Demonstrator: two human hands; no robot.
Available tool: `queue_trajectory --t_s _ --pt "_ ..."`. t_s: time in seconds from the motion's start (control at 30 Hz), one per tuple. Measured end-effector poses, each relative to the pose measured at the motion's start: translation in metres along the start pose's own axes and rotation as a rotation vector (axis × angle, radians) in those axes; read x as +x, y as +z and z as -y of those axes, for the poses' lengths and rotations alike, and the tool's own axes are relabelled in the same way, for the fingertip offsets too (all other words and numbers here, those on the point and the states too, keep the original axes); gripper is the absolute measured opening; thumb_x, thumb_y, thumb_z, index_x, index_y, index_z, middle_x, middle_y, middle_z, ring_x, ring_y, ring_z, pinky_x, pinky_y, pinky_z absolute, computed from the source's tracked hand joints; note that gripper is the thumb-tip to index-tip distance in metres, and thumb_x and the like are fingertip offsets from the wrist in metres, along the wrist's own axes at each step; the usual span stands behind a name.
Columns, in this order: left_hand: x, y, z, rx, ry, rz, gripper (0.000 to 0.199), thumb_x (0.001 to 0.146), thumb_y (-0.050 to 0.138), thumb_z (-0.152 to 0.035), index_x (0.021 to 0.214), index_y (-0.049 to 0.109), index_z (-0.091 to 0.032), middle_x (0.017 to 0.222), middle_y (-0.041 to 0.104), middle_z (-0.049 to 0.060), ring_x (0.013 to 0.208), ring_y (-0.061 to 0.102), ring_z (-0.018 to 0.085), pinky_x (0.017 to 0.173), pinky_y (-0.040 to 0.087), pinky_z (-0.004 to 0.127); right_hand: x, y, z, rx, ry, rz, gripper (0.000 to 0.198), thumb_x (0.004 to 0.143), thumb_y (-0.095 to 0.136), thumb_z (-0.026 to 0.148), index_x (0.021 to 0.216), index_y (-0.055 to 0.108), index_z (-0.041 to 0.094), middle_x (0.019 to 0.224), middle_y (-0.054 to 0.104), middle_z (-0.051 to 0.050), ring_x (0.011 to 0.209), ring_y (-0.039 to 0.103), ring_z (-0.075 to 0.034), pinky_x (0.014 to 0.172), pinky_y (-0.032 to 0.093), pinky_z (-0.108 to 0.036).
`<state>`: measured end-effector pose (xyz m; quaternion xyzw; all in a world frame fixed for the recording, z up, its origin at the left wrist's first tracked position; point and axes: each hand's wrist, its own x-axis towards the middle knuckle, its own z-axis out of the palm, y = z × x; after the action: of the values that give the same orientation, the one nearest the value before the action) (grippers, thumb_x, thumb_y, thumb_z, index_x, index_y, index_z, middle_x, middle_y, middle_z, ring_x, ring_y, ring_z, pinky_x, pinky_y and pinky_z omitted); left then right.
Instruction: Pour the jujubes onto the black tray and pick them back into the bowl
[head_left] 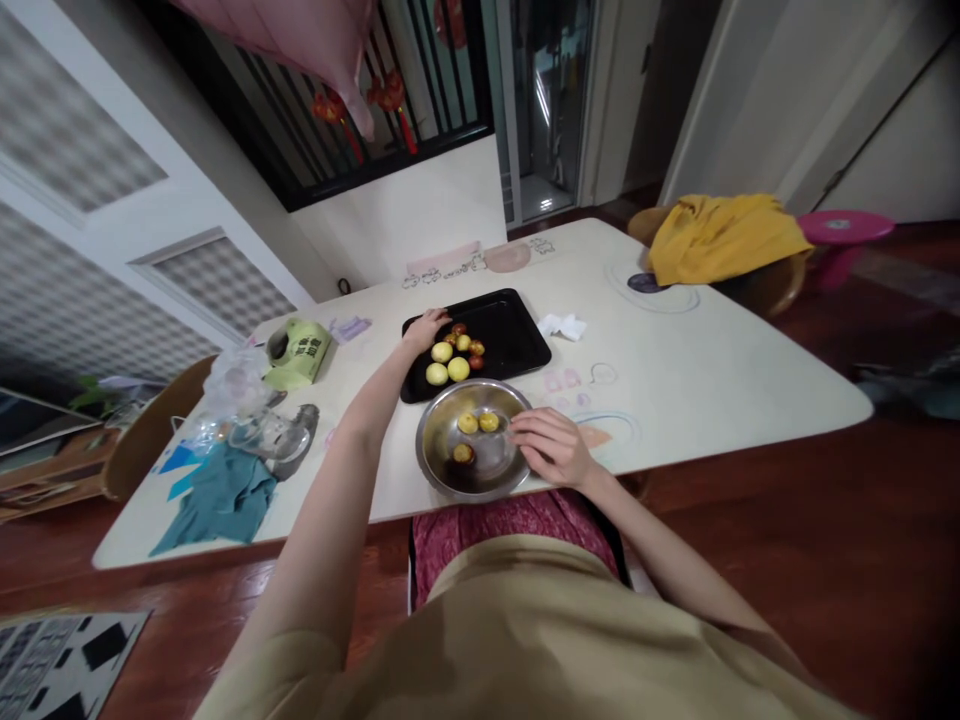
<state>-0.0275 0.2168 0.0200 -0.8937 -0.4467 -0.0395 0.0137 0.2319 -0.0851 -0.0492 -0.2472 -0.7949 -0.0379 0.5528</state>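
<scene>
Around the steel bowl: tissue at one o'clock, teal cloth at nine. The table stretches toward three, its edge close at six. A green pouch, ten o'clock, bears blurred characters. Round pieces lie in the bowl and on the black tray at twelve; left hand at tray, right hand at three; I cannot tell either grip's state.

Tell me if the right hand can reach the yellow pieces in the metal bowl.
Probably yes: the right hand is at the rim of the metal bowl, and nothing visible blocks its fingers from the yellow pieces.
</scene>
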Motion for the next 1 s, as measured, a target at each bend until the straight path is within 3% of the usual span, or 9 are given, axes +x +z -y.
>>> queue_trajectory --t_s 0.23,0.43,0.6,0.7,0.87,1.0 --pt "0.007 0.006 0.008 0.051 -0.115 -0.008 0.047 0.097 0.044 -0.002 0.136 0.065 -0.015 0.148 0.054 0.021 0.133 0.056 0.033 0.11 0.054 0.05 -0.002 0.0 0.0 0.004 -0.008 -0.041 0.022 0.099 0.056 0.015 0.093 0.076 0.021 0.094 0.081 -0.01 0.093 0.077 -0.026 0.077 0.063 -0.043" --pt "0.0 0.009 0.008 0.039 -0.175 -0.048 0.036 0.101 0.046 -0.006 0.13 0.062 -0.018 0.133 0.06 0.017 0.121 0.063 0.029 0.106 0.055 0.045 -0.004 0.0 -0.001 0.01 0.02 -0.013 0.026 0.101 0.053 0.019 0.09 0.077 0.021 0.094 0.081 -0.01 0.094 0.077 -0.026 0.078 0.062 -0.043" --pt "-0.015 -0.003 0.007 0.01 -0.207 -0.093 0.035 0.093 0.061 -0.008 0.127 0.06 -0.016 0.13 0.061 0.017 0.112 0.067 0.027 0.102 0.057 0.041 -0.002 -0.001 -0.001 -0.002 -0.006 -0.033 0.025 0.1 0.054 0.016 0.089 0.076 0.021 0.092 0.081 -0.01 0.093 0.076 -0.026 0.077 0.061 -0.042" --pt "-0.031 -0.018 0.003 -0.042 -0.203 -0.193 0.032 0.093 0.063 -0.011 0.124 0.06 -0.014 0.13 0.062 0.018 0.107 0.068 0.026 0.098 0.059 0.039 -0.003 0.0 -0.002 0.017 0.018 -0.009 0.025 0.101 0.055 0.018 0.091 0.077 0.021 0.093 0.081 -0.01 0.094 0.076 -0.026 0.078 0.059 -0.042" --pt "-0.079 -0.044 -0.032 -0.36 0.011 -0.439 0.027 0.09 0.071 -0.018 0.117 0.063 -0.019 0.115 0.07 0.009 0.086 0.068 0.017 0.083 0.062 0.031 -0.006 0.002 -0.004 0.014 0.038 -0.009 0.026 0.102 0.055 0.021 0.09 0.078 0.022 0.092 0.081 -0.009 0.093 0.075 -0.026 0.077 0.059 -0.043" --pt "-0.134 -0.054 -0.091 -0.494 0.176 -0.446 0.03 0.091 0.076 -0.029 0.118 0.066 -0.019 0.113 0.075 0.007 0.092 0.072 0.018 0.082 0.062 0.031 -0.004 0.004 -0.003 -0.01 0.036 -0.029 0.028 0.101 0.054 0.02 0.086 0.077 0.023 0.089 0.08 -0.008 0.09 0.075 -0.025 0.076 0.058 -0.042"
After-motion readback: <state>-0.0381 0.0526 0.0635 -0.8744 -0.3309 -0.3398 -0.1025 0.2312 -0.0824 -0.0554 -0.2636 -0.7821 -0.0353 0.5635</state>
